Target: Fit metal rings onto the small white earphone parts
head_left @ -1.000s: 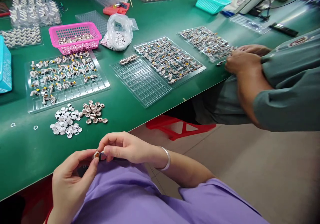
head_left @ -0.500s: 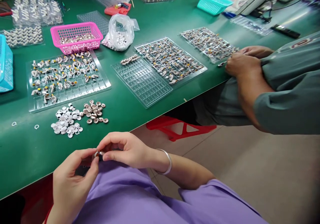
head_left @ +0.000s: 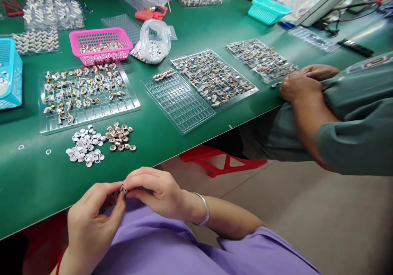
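Note:
My left hand (head_left: 96, 215) pinches a small pale part (head_left: 123, 189) between thumb and forefinger, just off the table's front edge above my lap. From the other side, the fingertips of my right hand (head_left: 158, 191) close on the same part. Fingers cover most of it, so its exact kind is hidden. Beyond my hands lie a loose pile of white round discs (head_left: 86, 146) and a pile of beige round cups (head_left: 120, 136), each cup with a hole in the middle. Behind them, a clear tray (head_left: 123, 106) carries rows of curved beige pieces with yellow bits.
A pink basket (head_left: 101, 30) of small parts stands behind the tray, beside a plastic bag (head_left: 156, 41) of pieces. A blue basket (head_left: 15, 74) is at the left edge. Rightward lie more clear trays (head_left: 184, 107). A co-worker's hands (head_left: 302, 82) work at the far-right tray.
My right fingers have shifted slightly over the small part, covering more of it. Both hands stay together. The whole view has moved a little; the piles and trays look the same.

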Demonstrator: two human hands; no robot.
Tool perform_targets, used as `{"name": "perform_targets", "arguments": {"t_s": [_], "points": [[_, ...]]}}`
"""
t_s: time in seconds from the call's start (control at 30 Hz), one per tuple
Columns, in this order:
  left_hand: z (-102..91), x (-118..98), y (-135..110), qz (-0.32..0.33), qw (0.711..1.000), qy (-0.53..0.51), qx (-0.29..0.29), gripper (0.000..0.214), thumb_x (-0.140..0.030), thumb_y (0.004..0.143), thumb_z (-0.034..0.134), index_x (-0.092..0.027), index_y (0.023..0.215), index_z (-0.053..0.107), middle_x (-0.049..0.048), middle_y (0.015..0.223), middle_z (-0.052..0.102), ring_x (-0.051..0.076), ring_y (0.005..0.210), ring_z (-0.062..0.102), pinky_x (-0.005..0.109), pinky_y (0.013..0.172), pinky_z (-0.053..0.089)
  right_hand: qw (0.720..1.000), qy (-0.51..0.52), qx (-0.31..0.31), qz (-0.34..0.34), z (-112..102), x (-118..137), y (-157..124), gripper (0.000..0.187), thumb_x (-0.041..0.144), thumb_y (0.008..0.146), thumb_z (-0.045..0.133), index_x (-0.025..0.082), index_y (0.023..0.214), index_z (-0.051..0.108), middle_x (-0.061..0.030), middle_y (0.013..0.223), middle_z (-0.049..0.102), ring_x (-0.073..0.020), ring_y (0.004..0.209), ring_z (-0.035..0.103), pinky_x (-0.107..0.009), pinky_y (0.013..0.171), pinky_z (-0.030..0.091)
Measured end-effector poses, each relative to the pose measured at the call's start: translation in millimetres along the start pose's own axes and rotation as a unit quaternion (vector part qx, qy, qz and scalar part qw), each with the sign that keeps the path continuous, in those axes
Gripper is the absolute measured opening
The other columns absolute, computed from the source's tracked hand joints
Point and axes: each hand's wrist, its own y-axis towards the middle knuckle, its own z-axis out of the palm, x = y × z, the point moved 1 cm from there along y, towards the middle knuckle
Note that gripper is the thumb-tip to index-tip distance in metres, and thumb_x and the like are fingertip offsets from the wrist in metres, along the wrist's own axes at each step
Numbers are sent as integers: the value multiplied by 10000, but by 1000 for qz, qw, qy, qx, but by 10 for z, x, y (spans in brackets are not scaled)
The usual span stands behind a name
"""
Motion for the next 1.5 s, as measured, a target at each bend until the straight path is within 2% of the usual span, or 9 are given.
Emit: {"name": "perform_targets", "arguments": {"t_s": [0.17,0.33,0.47,0.67,0.83,1.0,1.23,1.37,1.5], "points": [[-3,-2,-17,15,1000,9,-6,98,-184,893,666,-185,984,702,-14,793,728,80,617,664,170,641,536,999,-14,-24,-22,12,12,-25,141,88,941,620,159,1041,689,-90,982,734,-136,919,724,-218,859,628],[-24,-24,-18,44,999,12,-12,114,-145,907,650,-173,999,711,13,896,770,86,749,725,135,764,545,1000,8,-21,5,-5,13,-18,157,96,927,648,181,1042,713,-66,971,735,-132,907,729,-214,844,635],[-51,-27,-8,34,999,-24,-8,151,-138,912,635,-194,1015,729,3,934,785,84,813,742,112,822,540,999,26,-27,16,-4,14,-9,158,94,912,670,175,1039,718,-69,972,740,-136,900,734,-223,843,639],[-74,1,16,-100,983,-151,18,138,-209,852,707,-277,948,780,-40,840,795,94,715,748,102,676,571,998,30,-47,5,23,26,-14,176,70,899,678,176,1034,715,-72,966,750,-134,883,739,-216,818,641],[-56,52,-12,-252,920,-297,44,101,-295,772,792,-262,867,803,2,804,806,153,680,761,158,631,607,998,33,-54,13,45,25,-22,188,92,898,687,198,1050,719,-60,962,768,-142,894,747,-229,821,642],[-6,112,-64,-320,871,-368,56,161,-327,745,826,-220,862,800,28,778,800,175,668,757,195,618,620,997,45,-62,17,78,5,-53,195,88,890,694,199,1046,732,-63,978,768,-140,876,751,-226,799,641],[5,40,-61,-308,881,-356,40,142,-311,739,821,-204,827,792,29,758,782,165,641,732,210,594,608,997,38,-71,4,103,7,-101,276,59,894,672,228,1101,742,-71,1015,765,-149,888,754,-247,787,648],[11,-27,-73,-332,869,-366,25,131,-314,747,813,-205,815,786,20,741,766,149,637,710,206,592,591,997,38,-73,11,104,10,-116,281,82,906,666,250,1115,752,-64,1018,772,-155,880,761,-253,781,655],[44,7,-117,-288,888,-359,11,113,-306,770,801,-216,838,792,15,750,761,145,633,713,198,586,591,995,51,-79,30,102,23,-108,262,92,889,698,250,1089,763,-53,997,779,-144,856,762,-236,778,651]]}}
